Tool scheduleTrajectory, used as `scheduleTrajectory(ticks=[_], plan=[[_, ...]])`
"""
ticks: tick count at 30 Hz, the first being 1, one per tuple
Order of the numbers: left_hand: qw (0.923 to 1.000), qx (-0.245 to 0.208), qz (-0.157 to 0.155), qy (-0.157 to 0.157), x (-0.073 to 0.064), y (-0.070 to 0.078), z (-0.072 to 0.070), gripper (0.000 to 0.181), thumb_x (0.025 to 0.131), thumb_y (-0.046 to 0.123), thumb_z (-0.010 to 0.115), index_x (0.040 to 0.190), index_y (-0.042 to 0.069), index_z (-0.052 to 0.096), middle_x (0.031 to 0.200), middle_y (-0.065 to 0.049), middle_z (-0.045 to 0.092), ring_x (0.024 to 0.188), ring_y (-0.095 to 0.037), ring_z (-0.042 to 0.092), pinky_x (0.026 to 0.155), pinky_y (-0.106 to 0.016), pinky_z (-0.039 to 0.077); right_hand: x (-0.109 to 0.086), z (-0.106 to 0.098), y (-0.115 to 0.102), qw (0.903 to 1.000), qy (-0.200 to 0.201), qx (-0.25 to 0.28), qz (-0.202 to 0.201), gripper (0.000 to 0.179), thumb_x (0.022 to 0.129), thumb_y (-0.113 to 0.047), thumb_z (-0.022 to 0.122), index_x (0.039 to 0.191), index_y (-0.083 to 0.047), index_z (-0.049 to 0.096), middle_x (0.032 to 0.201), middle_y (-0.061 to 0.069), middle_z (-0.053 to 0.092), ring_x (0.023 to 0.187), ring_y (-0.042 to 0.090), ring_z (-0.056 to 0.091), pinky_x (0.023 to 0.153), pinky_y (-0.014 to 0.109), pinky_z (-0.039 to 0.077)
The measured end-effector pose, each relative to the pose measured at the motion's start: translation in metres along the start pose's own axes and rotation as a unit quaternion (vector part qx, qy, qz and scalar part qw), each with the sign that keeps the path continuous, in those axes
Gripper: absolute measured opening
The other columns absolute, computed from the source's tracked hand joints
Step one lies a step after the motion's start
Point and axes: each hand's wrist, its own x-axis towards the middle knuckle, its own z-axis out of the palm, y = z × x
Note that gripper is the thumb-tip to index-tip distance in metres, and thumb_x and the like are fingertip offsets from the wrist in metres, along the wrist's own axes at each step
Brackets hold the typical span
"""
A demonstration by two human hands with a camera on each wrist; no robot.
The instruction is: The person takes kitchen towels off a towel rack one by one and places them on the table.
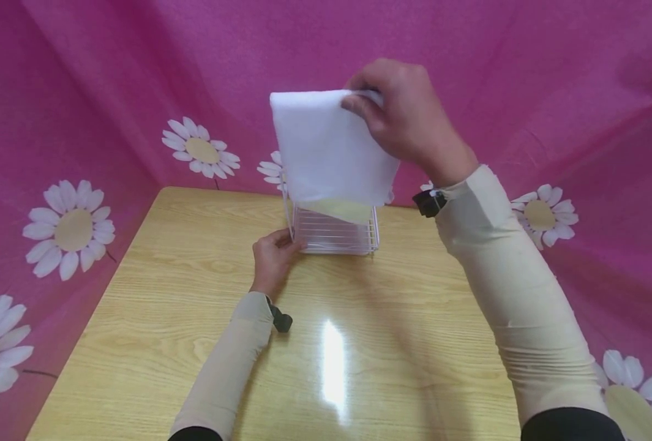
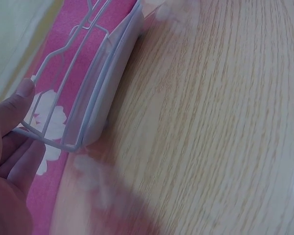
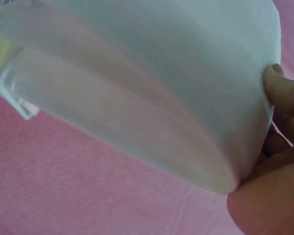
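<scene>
The white cloth (image 1: 331, 147) is pinched along its top edge, near one corner, between the thumb and curled fingers of the right hand (image 1: 408, 113), so that it hangs below and to the left of those fingers. By the left hand (image 1: 273, 257), the near left corner of the wire rack (image 1: 333, 252) is gripped, a thumb being laid over the wire and fingers being curled beneath it. For good handling, the cloth should be moved squarely, its hanging edge being lined up with the rack below the right fingers, and the frame should be held steady by the left fingers so that it is not dragged along. Because only one end of the top edge is pinched, the far corner may sag or swing, so slow movement seems wise. Whether the cloth's lower edge is inside the frame or just above it cannot be told. Beneath that edge, well below the right fingertips, a pale yellow piece (image 1: 353, 211) is seen at the rack, by which the cloth could be obstructed; the uprights beside the left fingers could also be snagged on. A printed tag (image 3: 9, 5) is shown at the cloth's far side from the right fingers. Under the left hand, the wooden table (image 1: 425, 294) is spread, backed by a pink flowered curtain (image 1: 359, 37).
</scene>
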Motion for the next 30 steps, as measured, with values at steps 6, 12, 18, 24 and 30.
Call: scheduleTrajectory(ticks=[6,12,18,24,30], plan=[[1.0000,-0.001,-0.009,0.001,0.001,-0.001,0.000,0.038,0.083,0.001,0.082,0.116,-0.012,0.068,0.110,-0.028,0.070,0.100,-0.032,0.071,0.079,-0.031,0.061,0.003,-0.010,-0.006,0.9997,0.023,-0.005,-0.007,0.022,0.097,-0.019,0.069,0.102,0.002,0.075,0.098,0.014,0.072,0.088,0.020,0.064,0.080,0.034,0.057],[0.9999,-0.005,-0.009,0.001,0.001,-0.001,0.000,0.038,0.082,0.002,0.083,0.114,-0.010,0.069,0.109,-0.027,0.070,0.097,-0.027,0.072,0.079,-0.033,0.061,0.001,-0.021,-0.015,0.9991,0.041,-0.004,-0.009,0.023,0.097,-0.021,0.069,0.103,0.001,0.075,0.099,0.013,0.072,0.088,0.018,0.064,0.080,0.033,0.058],[1.0000,0.005,0.004,0.001,0.001,-0.003,0.000,0.034,0.081,0.003,0.084,0.112,-0.005,0.073,0.107,-0.025,0.072,0.094,-0.022,0.073,0.078,-0.029,0.061,-0.005,-0.036,-0.024,0.9971,0.073,-0.010,-0.021,0.024,0.097,-0.022,0.070,0.103,0.000,0.075,0.099,0.011,0.073,0.087,0.015,0.063,0.080,0.026,0.056],[0.9998,0.018,-0.011,0.007,0.001,0.000,0.000,0.033,0.080,0.004,0.085,0.110,-0.003,0.075,0.105,-0.022,0.073,0.090,-0.020,0.073,0.076,-0.028,0.060,-0.019,-0.047,-0.031,0.9957,0.087,-0.025,-0.019,0.026,0.097,-0.023,0.069,0.102,0.002,0.074,0.098,0.012,0.072,0.083,0.014,0.061,0.077,0.019,0.052],[0.9991,0.018,-0.039,0.007,0.001,0.004,0.001,0.035,0.081,0.006,0.085,0.113,-0.001,0.074,0.109,-0.021,0.073,0.096,-0.022,0.073,0.082,-0.030,0.060,-0.041,-0.050,-0.035,0.9969,0.078,-0.007,-0.003,0.022,0.095,-0.019,0.072,0.099,0.002,0.074,0.095,0.010,0.072,0.079,0.014,0.062,0.072,0.013,0.049]])
